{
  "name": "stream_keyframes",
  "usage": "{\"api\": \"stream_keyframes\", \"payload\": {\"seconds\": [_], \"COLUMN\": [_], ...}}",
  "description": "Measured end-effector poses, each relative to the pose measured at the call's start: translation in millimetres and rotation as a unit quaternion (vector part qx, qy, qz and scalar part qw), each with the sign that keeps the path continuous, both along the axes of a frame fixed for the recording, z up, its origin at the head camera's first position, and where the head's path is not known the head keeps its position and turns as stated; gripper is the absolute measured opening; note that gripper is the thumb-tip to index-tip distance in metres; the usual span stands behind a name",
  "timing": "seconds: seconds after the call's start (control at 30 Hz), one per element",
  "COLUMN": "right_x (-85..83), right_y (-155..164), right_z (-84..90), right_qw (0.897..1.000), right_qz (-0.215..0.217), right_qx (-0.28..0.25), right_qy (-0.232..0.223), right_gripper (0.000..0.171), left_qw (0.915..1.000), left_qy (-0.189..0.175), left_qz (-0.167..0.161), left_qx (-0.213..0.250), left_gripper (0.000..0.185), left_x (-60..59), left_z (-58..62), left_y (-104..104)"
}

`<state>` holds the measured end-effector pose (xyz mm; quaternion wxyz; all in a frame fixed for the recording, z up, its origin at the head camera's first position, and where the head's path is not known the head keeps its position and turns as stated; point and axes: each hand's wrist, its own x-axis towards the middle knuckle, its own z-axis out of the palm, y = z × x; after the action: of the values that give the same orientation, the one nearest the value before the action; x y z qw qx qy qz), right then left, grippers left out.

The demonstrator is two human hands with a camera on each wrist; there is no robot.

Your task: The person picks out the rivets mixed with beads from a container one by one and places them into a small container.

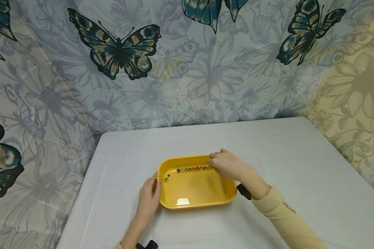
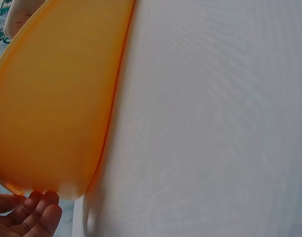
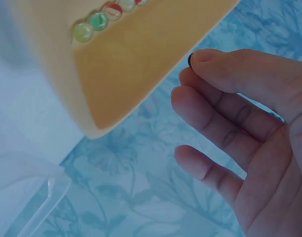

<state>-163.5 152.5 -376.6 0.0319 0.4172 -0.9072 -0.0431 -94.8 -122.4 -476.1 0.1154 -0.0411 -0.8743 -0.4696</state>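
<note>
A yellow tray [image 1: 196,202] sits on the white-covered table, its long sides running left to right. Along its far side stretches a row of small glass marbles [image 1: 193,169], blue at the left end, the rest green and amber. Near the left wall lie a green marble [image 1: 166,180] and a small dark ball [image 1: 168,175]. My left hand [image 1: 150,191] rests against the tray's left end, fingertips touching its outer wall. Over the far right corner, my right hand [image 1: 225,164] pinches a small dark round piece [image 3: 190,60] between thumb and forefinger; most of it is hidden.
White cloth [image 1: 127,152] covers the table around the tray. Behind it hangs a wall covering [image 1: 180,97] printed with butterflies and flowers. A clear plastic edge [image 3: 51,190] shows low in the right wrist view. Dark wrist pieces [image 1: 244,192] sit under the wrists.
</note>
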Motion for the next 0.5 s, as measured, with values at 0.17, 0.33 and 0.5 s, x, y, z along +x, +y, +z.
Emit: {"api": "stream_keyframes", "payload": {"seconds": [0.17, 0.33, 0.5], "right_x": [1.1, 2.3, 3.8], "right_y": [8, 15, 21], "right_z": [-1.6, -4.3, -4.9], "right_qw": [1.000, 0.999, 0.999], "right_qz": [-0.013, -0.020, -0.030], "right_qx": [-0.011, -0.032, -0.038], "right_qy": [-0.005, -0.005, -0.010], "right_gripper": [0.014, 0.017, 0.017], "left_qw": [1.0000, 1.0000, 1.0000], "left_qy": [-0.002, -0.005, -0.005], "left_qz": [-0.001, -0.002, -0.005], "left_qx": [0.000, 0.004, 0.005], "left_gripper": [0.037, 0.037, 0.037], "left_x": [0.7, 1.0, 0.8], "left_z": [1.0, 2.4, 2.2], "left_y": [0, 0, 0]}}
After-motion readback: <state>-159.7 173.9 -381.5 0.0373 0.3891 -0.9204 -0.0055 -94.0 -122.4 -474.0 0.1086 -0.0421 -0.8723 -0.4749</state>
